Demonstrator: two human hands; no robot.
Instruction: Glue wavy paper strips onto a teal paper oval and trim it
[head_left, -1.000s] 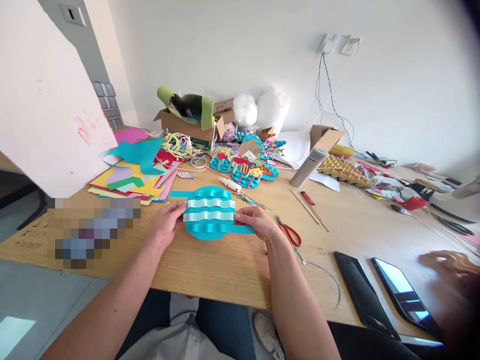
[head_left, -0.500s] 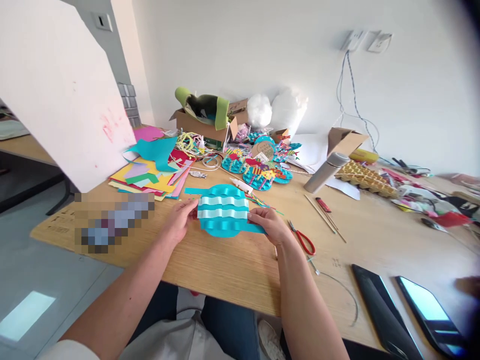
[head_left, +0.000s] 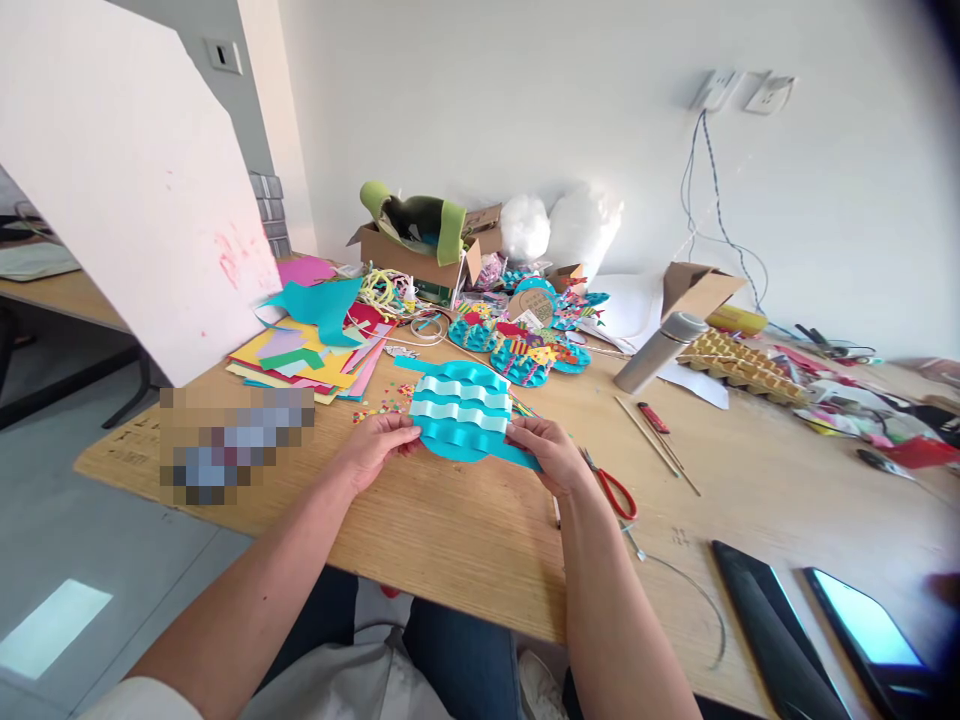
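Between my hands is a round turquoise paper craft crossed by wavy strips, pale blue in the middle and turquoise above and below. Its lower left edge is pinched by my left hand, thumb toward me. My right hand grips the right edge near the ends of the strips. One flat turquoise strip end juts out at the upper left and another at the lower right. The craft is raised over the table and tilts down to the right. Most fingertips are hidden behind the paper.
Small colourful confetti lies left of the craft. Red-handled scissors, wooden sticks and a grey flask are to the right. Coloured paper is stacked at left, and finished-looking paper crafts stand behind. A phone lies front right.
The craft has shifted slightly up and right in view and turned clockwise, with both hands still on it. Confetti behind its left side now shows. The whole view has shifted a little.
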